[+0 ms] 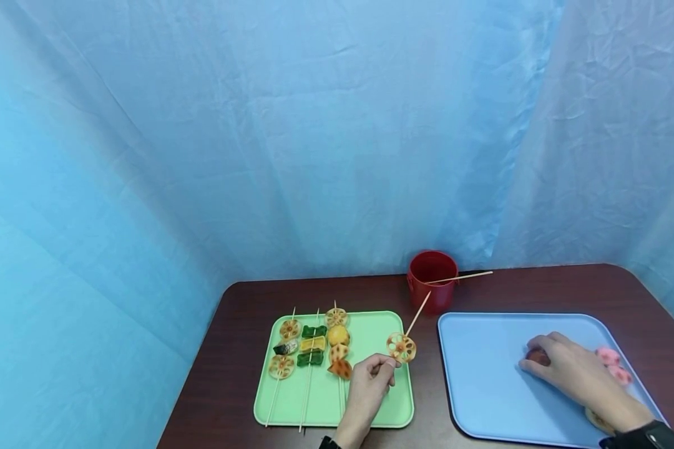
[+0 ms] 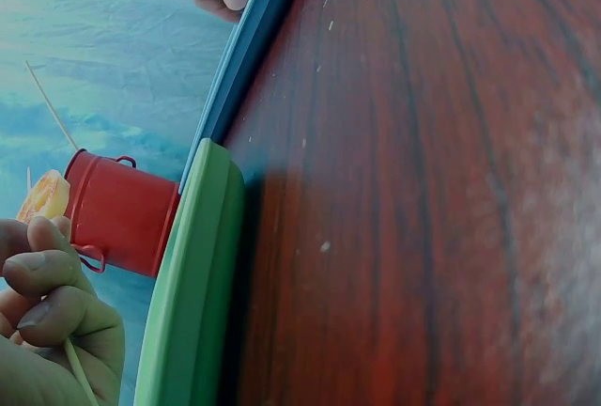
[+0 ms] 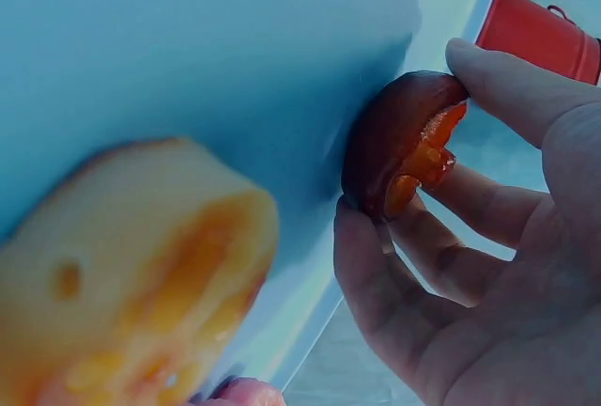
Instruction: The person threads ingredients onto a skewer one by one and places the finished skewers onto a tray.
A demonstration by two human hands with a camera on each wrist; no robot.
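My left hand (image 1: 369, 385) pinches a wooden skewer (image 1: 418, 313) between thumb and fingers, above the right side of the green tray (image 1: 373, 327). A browned lotus root slice (image 1: 401, 347) is threaded on that skewer, just past the fingertips, with the bare tip sticking out beyond. Over the blue tray (image 1: 483, 380), my right hand (image 1: 575, 369) grips a dark brown, rounded piece with an orange notched underside (image 3: 399, 148), like a mushroom cap. Its thumb and fingertips hold opposite edges. In the left wrist view, the lotus slice (image 2: 45, 197) shows edge-on.
Three loaded skewers (image 1: 311, 358) lie side by side on the green tray. Behind the trays stands a red bucket (image 1: 431, 302) with a bare skewer (image 1: 474, 275) leaning out rightward. Pink pieces (image 1: 608, 356) and a pale yellow browned piece (image 3: 141, 265) lie on the blue tray near my right wrist.
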